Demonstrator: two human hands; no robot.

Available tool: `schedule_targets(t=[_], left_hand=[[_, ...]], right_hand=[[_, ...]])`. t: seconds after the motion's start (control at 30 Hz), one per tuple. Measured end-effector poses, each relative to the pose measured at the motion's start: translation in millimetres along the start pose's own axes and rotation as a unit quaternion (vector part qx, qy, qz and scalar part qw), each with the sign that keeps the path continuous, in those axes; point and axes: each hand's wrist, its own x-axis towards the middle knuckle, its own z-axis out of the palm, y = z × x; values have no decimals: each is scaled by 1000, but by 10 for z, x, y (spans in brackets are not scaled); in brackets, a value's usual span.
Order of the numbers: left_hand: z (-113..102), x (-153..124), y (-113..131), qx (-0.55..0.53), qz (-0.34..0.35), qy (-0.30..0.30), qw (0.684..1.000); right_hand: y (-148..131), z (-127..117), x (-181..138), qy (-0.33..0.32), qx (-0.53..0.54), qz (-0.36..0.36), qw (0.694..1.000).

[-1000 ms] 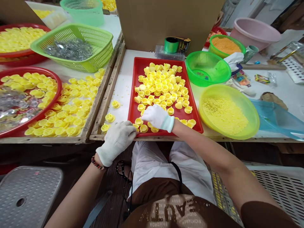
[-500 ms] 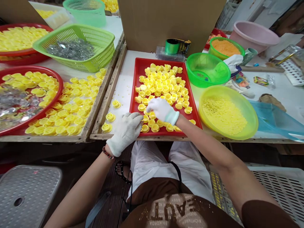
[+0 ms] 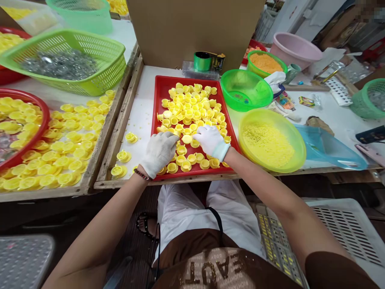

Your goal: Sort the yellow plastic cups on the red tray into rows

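Note:
Both my hands wear white knit gloves over a red tray [image 3: 195, 170] heaped with small yellow toy cups [image 3: 192, 108]. My left hand [image 3: 161, 151] lies over the tray's left rim, fingers bent together and fingertips among the cups. Whatever it may pinch is hidden. My right hand [image 3: 210, 139] reaches into the middle of the pile, fingers curled down and closed; the glove covers what is in them. A pale, flat-looking yellow piece [image 3: 187, 139] lies between the two hands. To the left of the tray, several yellow cups on saucers [image 3: 123, 156] sit on the white tabletop.
A yellow bowl [image 3: 296, 160] of small yellow pieces and a green bowl [image 3: 231, 98] stand right of the tray. A cardboard panel [image 3: 192, 28] rises behind. Left of a wooden edge strip [image 3: 112, 132] are cups on saucers and a green basket [image 3: 111, 74].
The view has turned slightly right, so things sit further left. My right hand has shifted within the pile, and my left hand's fingertips have moved further over the tray.

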Motion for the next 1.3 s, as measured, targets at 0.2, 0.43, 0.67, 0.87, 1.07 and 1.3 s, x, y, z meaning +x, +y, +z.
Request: schedule_targets(t=[0.2, 0.43, 0.67, 0.87, 1.07, 1.3], left_hand=[[-14, 34, -91, 41, -4, -54, 998], [-7, -143, -241, 43, -9, -14, 999], [131, -45, -218, -5, 59, 13, 998], [35, -92, -135, 18, 39, 43, 998], [153, 125, 406, -73, 176, -8, 982], [247, 16, 447, -89, 181, -14, 979]], right_hand=[[-120, 70, 80, -23, -7, -19, 1000], [40, -105, -52, -51, 40, -53, 996], [163, -102, -186, -89, 11, 62, 994], [190, -80, -313, -113, 43, 38, 992], [289, -52, -544, -99, 118, 116, 981], [215, 37, -751, -96, 154, 123, 976]])
